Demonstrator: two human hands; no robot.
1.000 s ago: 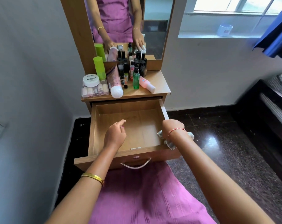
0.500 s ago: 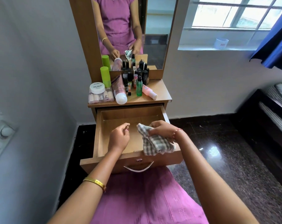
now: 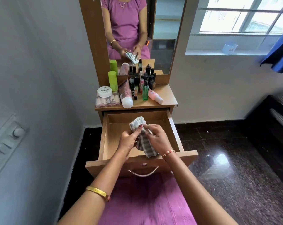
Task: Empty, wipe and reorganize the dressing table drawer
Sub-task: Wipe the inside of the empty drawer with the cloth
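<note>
Both grips, left hand (image 3: 129, 140) and right hand (image 3: 158, 139), are bunching the cloth (image 3: 143, 143) over the emptied drawer (image 3: 173, 127); a loose wad is likely missing corners.

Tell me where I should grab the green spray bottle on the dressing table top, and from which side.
Grip the green spray bottle round its clear green body, below the black cap, coming from the front. It stands upright at the front of the cluster, with dark bottles behind and the pink bottle lying close on its right, so the front looks clearest.
</note>
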